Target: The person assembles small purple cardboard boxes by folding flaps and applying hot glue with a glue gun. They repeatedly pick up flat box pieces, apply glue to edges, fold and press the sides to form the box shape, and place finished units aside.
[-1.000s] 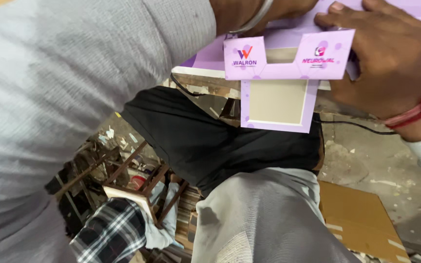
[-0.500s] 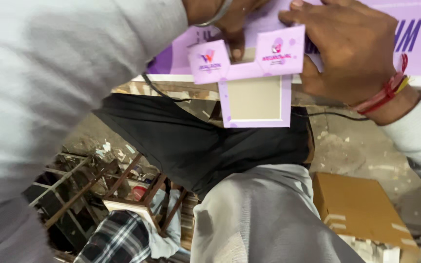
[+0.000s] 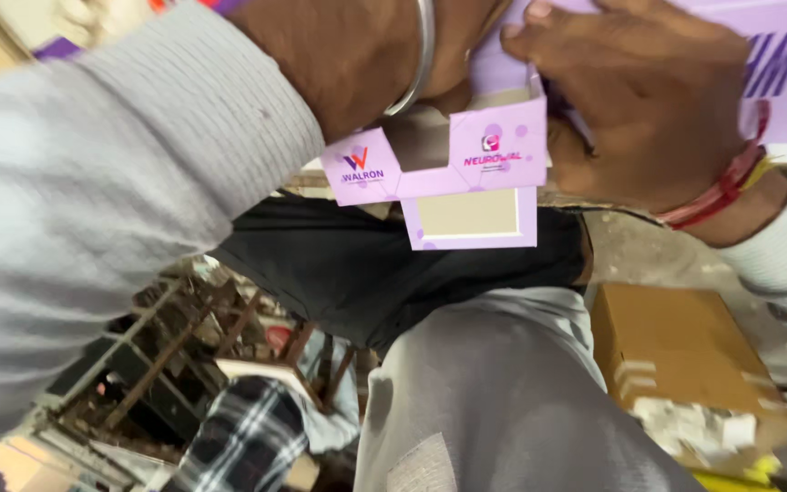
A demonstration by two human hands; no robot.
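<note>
— Holding anything right now?

— Yes, a flat purple carton (image 3: 466, 164), the printed cardboard kind, with its flaps folded out. It sits high in my view, between my 2 hands, above my knee in grey trousers (image 3: 503, 401).

— How are your hands on it?

— My right hand (image 3: 639, 100) lies over the top of the carton with the fingers spread and curled down onto it, the thumb tucked at the edge by the flap. A red thread (image 3: 721, 191) is round that wrist. My left hand (image 3: 366, 55) comes in from the other side, a metal bangle (image 3: 421, 55) on the wrist. Its fingers go behind the carton, so I cannot tell whether they pinch it or only press it.

— And the flaps?

— 2 printed flaps hang side by side, and 1 with a plain beige panel hangs just below them.

— What lies around you?

— A brown cardboard box (image 3: 685, 346) on the floor beside my leg, and a dark metal frame (image 3: 166, 355) on the other side.
</note>
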